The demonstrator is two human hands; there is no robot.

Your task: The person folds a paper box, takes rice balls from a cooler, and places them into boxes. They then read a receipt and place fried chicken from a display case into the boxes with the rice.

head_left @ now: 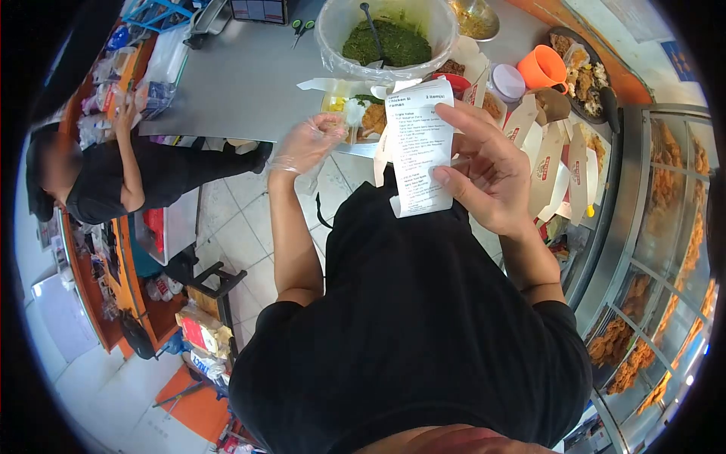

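My right hand (491, 170), bare, pinches a long printed receipt (418, 151) between thumb and fingers, its text facing me. A clear plastic glove covers my left hand (308, 142). Its fingers are curled together at the near left corner of an open takeout box (359, 86); whether they grip anything is hidden. Inside that box lie a piece of fried chicken (373, 119), something yellow and some greens. The receipt hides the box's right side. Just beyond stands a large plastic-lined tub (330, 38) of chopped green food (401, 47) with a dark-handled utensil (371, 26).
Several open takeout boxes (544, 170) crowd the right counter, near an orange cup (541, 68) and a dark tray of food (584, 94). Scissors (301, 32) lie on the metal table (234, 83). A fried-chicken display case (643, 280) stands right. At left, a co-worker (98, 174) handles packages.
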